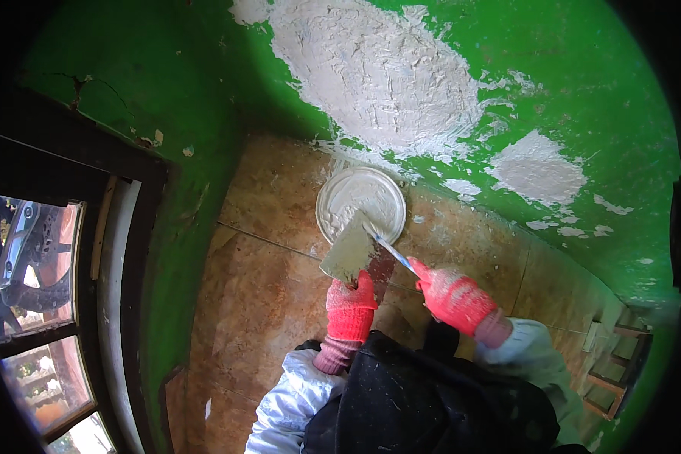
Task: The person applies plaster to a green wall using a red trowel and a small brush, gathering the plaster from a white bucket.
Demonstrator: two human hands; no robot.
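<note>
My left hand, in a red knit glove, is closed on the near edge of a flat, squarish plate smeared with filler. The plate's far corner overlaps a round white tub of white filler. Closed around a slim tool with a blue-and-white handle is my right hand, gloved in red with white smears. That tool slants leftward, and its tip meets the plate's right edge over the tub. Its working end is too small to make out.
Brown tiled floor lies under the tub. Ahead, the green wall carries a large rough filler patch and a smaller patch. A dark-framed glazed door is at left; a wooden frame leans at lower right.
</note>
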